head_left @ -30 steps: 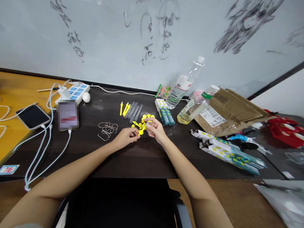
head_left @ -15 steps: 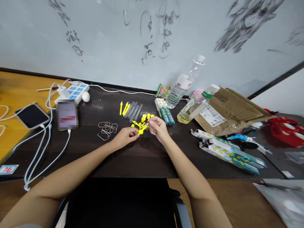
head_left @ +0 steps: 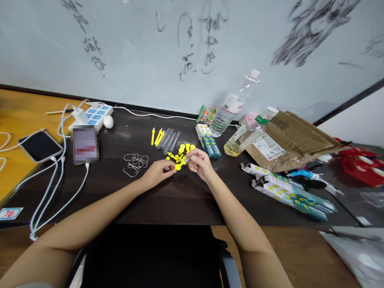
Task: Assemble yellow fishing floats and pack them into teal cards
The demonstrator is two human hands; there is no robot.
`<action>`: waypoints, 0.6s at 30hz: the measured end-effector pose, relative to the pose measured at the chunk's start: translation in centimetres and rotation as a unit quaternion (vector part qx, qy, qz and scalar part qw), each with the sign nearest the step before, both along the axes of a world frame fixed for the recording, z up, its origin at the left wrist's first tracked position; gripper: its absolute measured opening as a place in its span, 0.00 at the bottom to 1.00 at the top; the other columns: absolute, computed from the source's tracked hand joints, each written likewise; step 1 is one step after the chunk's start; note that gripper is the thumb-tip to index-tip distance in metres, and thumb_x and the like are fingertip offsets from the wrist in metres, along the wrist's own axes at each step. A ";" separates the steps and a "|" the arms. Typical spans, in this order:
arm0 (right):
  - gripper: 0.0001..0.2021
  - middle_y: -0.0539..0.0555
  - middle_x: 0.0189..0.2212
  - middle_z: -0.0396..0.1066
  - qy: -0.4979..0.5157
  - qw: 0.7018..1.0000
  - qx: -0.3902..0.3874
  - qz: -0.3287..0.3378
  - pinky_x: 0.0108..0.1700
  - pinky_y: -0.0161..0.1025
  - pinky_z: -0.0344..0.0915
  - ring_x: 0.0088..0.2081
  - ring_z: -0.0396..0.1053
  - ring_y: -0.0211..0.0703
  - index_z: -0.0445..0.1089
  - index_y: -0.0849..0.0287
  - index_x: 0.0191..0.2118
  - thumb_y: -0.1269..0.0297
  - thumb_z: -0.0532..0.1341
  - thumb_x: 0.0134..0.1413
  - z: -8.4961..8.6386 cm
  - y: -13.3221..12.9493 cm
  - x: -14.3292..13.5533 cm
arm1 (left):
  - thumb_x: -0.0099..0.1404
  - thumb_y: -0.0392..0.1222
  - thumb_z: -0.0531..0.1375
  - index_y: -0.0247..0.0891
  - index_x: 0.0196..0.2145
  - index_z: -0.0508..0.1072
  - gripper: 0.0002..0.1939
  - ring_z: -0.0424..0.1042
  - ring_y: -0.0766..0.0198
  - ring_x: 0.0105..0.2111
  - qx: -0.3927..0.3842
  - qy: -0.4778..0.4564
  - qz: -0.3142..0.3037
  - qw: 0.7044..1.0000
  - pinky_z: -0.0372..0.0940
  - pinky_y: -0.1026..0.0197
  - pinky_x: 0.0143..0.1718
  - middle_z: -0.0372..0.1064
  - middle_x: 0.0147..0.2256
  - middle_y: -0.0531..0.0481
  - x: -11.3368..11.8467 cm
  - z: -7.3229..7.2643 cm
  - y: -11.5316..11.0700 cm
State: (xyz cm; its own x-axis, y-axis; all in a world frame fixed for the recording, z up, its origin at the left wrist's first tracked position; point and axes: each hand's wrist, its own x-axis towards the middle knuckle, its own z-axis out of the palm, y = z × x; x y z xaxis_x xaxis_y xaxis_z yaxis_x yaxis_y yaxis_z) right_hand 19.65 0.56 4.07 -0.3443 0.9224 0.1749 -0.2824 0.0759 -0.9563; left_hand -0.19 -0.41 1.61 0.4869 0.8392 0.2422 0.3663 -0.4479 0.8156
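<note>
At the middle of the dark table, my left hand [head_left: 159, 173] is closed, its thumb and finger pinching a small yellow plastic part [head_left: 178, 166]. My right hand [head_left: 201, 165] pinches a small shiny metal piece [head_left: 188, 159] against the end of that part; its exact kind is too small to tell. Just beyond my fingers lie several loose yellow plastic pieces [head_left: 182, 149]. Clear plastic tubes [head_left: 169, 141] and thin yellow rods [head_left: 158, 138] rest farther back. To the left of my left hand is a tangle of bent metal hooks [head_left: 136, 163].
Two bottles [head_left: 229, 110] stand at the back right beside a brown parcel [head_left: 295, 136]. Teal-and-white boxes [head_left: 208, 141] lie behind my right hand, with more at right. On the left are two phones [head_left: 41, 147], a power strip [head_left: 94, 116] and white cables.
The fingers of my right hand have shifted slightly, and the metal piece in them shows a little more. My left hand stays almost where it was.
</note>
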 end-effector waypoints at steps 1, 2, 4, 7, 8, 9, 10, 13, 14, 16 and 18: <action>0.14 0.39 0.14 0.46 0.000 1.000 0.001 0.004 0.15 0.28 0.41 0.15 0.40 0.26 0.65 0.58 0.30 0.55 0.66 0.44 0.1 -0.1 0.0 | 0.61 0.41 0.58 0.37 0.33 0.72 0.06 0.67 0.68 0.31 0.005 0.003 -0.002 1.000 0.61 0.67 0.33 0.70 0.33 0.51 0.0 0.0 0.0; 0.14 0.39 0.14 0.47 -0.002 1.000 0.000 0.007 0.15 0.28 0.41 0.14 0.40 0.26 0.64 0.58 0.30 0.55 0.67 0.43 0.1 -0.1 0.0 | 0.62 0.41 0.58 0.38 0.33 0.72 0.06 0.67 0.68 0.31 0.010 0.008 -0.004 1.000 0.61 0.67 0.33 0.70 0.33 0.51 -0.1 0.0 0.0; 0.16 0.39 0.14 0.49 -0.009 1.000 -0.004 0.005 0.15 0.27 0.41 0.14 0.40 0.25 0.62 0.58 0.28 0.54 0.68 0.42 0.2 -0.1 0.0 | 0.62 0.41 0.58 0.38 0.33 0.73 0.06 0.67 0.67 0.31 0.015 0.019 -0.006 1.000 0.61 0.66 0.33 0.69 0.32 0.51 -0.1 -0.1 0.1; 0.18 0.39 0.15 0.49 -0.013 1.000 -0.010 -0.003 0.14 0.27 0.42 0.14 0.40 0.25 0.59 0.57 0.27 0.54 0.68 0.42 0.2 -0.1 -0.1 | 0.62 0.42 0.57 0.38 0.33 0.73 0.07 0.67 0.67 0.31 0.013 0.025 -0.008 1.000 0.60 0.66 0.32 0.69 0.32 0.51 -0.1 -0.2 0.1; 0.18 0.38 0.15 0.49 -0.012 1.000 -0.011 -0.007 0.14 0.27 0.42 0.14 0.40 0.25 0.58 0.57 0.27 0.54 0.67 0.43 0.2 0.0 -0.1 | 0.62 0.42 0.57 0.37 0.33 0.73 0.07 0.66 0.67 0.30 0.010 0.024 -0.011 1.000 0.60 0.66 0.32 0.69 0.32 0.51 0.0 -0.2 0.1; 0.18 0.38 0.14 0.47 -0.011 1.000 -0.012 -0.010 0.14 0.27 0.42 0.14 0.40 0.25 0.58 0.57 0.27 0.54 0.67 0.43 0.2 0.0 -0.1 | 0.62 0.42 0.57 0.37 0.33 0.73 0.07 0.67 0.67 0.30 0.006 0.022 -0.013 1.000 0.60 0.66 0.32 0.70 0.31 0.51 0.0 -0.2 0.1; 0.17 0.38 0.14 0.47 -0.010 1.000 -0.013 -0.014 0.15 0.26 0.42 0.14 0.40 0.25 0.58 0.56 0.28 0.54 0.67 0.44 0.2 0.0 -0.1 | 0.62 0.42 0.57 0.37 0.32 0.73 0.08 0.67 0.67 0.30 0.001 0.020 -0.013 1.000 0.60 0.66 0.31 0.70 0.31 0.51 0.0 -0.2 0.1; 0.17 0.37 0.14 0.45 -0.006 1.000 -0.018 -0.025 0.15 0.26 0.41 0.14 0.39 0.26 0.57 0.56 0.28 0.55 0.67 0.45 0.2 0.1 -0.1 | 0.63 0.43 0.56 0.37 0.32 0.73 0.08 0.67 0.68 0.29 -0.014 0.014 -0.015 1.000 0.60 0.67 0.31 0.70 0.30 0.51 0.0 -0.1 0.2; 0.17 0.37 0.13 0.44 -0.002 0.999 -0.019 -0.027 0.15 0.26 0.41 0.14 0.39 0.26 0.57 0.56 0.28 0.55 0.66 0.45 0.2 0.1 -0.1 | 0.63 0.43 0.56 0.37 0.32 0.73 0.09 0.67 0.68 0.29 -0.019 0.013 -0.017 1.000 0.60 0.67 0.31 0.70 0.30 0.51 0.0 -0.2 0.2; 0.17 0.37 0.13 0.44 0.007 0.999 -0.021 -0.030 0.15 0.26 0.41 0.14 0.39 0.26 0.57 0.56 0.28 0.56 0.66 0.45 0.2 0.1 -0.2 | 0.63 0.44 0.56 0.37 0.32 0.73 0.09 0.67 0.68 0.28 -0.024 0.009 -0.024 0.999 0.61 0.67 0.31 0.70 0.30 0.51 0.0 -0.3 0.2; 0.16 0.38 0.13 0.45 0.020 0.999 -0.027 -0.028 0.15 0.26 0.40 0.14 0.39 0.26 0.57 0.56 0.28 0.57 0.66 0.45 0.2 0.1 -0.1 | 0.64 0.44 0.56 0.36 0.33 0.73 0.10 0.67 0.68 0.29 -0.024 0.002 -0.029 0.999 0.62 0.66 0.32 0.70 0.30 0.51 0.0 -0.4 0.2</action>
